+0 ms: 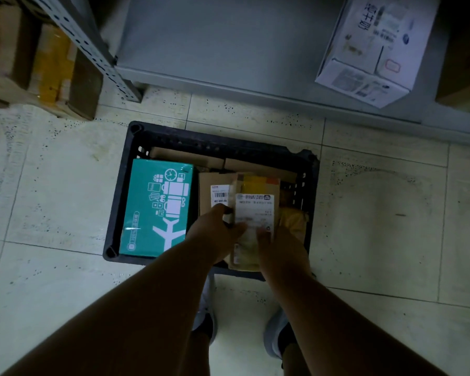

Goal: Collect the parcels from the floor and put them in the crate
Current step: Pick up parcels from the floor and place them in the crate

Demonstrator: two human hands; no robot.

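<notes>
The black crate [120, 213] on the floor is nearly full: a teal box [158, 207] at nine o'clock, brown cartons behind. Over its centre, left hand [215, 234] and right hand [272, 242] both grip a flat yellowish labelled parcel [254, 213], not yet released. No loose parcels show on the tiles.

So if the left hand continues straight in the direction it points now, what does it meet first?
Probably the brown box with the barcode label, right beyond the left hand inside the black crate; depth is unclear.
</notes>
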